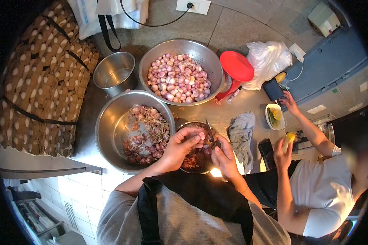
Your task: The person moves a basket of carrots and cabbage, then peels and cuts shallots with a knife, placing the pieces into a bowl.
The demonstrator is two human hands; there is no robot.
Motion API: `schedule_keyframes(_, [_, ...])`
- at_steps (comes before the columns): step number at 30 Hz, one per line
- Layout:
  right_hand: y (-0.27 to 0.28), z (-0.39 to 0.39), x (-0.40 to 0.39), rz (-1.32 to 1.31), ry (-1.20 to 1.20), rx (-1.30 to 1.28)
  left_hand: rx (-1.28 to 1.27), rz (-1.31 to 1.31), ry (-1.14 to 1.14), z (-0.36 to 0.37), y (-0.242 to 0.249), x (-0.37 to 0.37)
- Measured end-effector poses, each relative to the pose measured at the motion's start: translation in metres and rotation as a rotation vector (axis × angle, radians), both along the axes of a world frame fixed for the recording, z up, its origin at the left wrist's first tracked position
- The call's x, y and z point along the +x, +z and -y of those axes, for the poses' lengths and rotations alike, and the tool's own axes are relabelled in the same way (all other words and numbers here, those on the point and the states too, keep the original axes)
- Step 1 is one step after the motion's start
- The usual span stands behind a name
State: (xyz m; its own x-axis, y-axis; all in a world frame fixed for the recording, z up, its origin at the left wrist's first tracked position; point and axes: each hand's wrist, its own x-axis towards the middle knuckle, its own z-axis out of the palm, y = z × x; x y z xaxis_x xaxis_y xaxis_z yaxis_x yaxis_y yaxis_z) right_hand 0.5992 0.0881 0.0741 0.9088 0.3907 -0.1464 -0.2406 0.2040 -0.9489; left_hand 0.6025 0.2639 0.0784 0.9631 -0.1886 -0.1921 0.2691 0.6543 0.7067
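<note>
A: Shallot (200, 135) position: pinched between the fingertips of my left hand (183, 143), held above the small bowl (195, 157) at the near edge of the counter.

B: Surface?

A: Stainless steel counter (216, 112), wet-looking and reflective, scraps of peel scattered on it. Behind it, a grey tiled wall with a white power socket (193, 5) and a black cable. Below the counter edge, white tiles.

B: Largest items first.

A: Stacked egg trays (45, 81) at far left, strapped with black bands. Next, the colander (210, 61) heaped with peeled shallots. Then the big steel bowl (110, 130) holding skins and root trimmings, touching the small bowl. An empty steel pot (115, 73) behind it. A red lid (237, 66) just beside the colander, a white plastic bag (268, 59), a grey cloth (241, 136).

B: Right hand?

A: My right hand (225, 159) is closed around a knife (211, 131), blade pointing up toward the shallot, tip just beside it. Whether the blade touches: cannot tell.

B: Anyone else?

A: A person in a white shirt (327, 188) to my right, one hand holding something yellow, the other reaching toward a small dish (275, 117).
</note>
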Motion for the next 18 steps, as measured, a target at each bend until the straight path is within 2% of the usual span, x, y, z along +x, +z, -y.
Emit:
schedule_keyframes(6, [-0.003, 0.001, -0.006, 0.005, 0.106, 0.037, -0.034, 0.015, 0.063, 0.005, -0.006, 0.001])
schedule_keyframes(8, [-0.005, -0.002, -0.010, -0.003, 0.094, 0.003, 0.024, 0.038, 0.059, 0.005, -0.007, 0.001])
schedule_keyframes(10, [-0.013, 0.000, -0.009, 0.180, 0.067, -0.167, 0.082, 0.089, 0.082, 0.006, -0.007, 0.001])
schedule_keyframes(12, [-0.012, -0.004, -0.006, 0.536, 0.014, -0.474, 0.139, 0.166, 0.129, 0.008, -0.007, 0.000])
schedule_keyframes(15, [0.008, -0.006, -0.009, 0.505, 0.047, -0.532, 0.213, 0.228, 0.172, 0.008, -0.009, -0.001])
schedule_keyframes(18, [-0.003, -0.007, -0.006, 0.739, -0.037, -0.619, 0.199, 0.230, 0.177, 0.010, -0.010, -0.002])
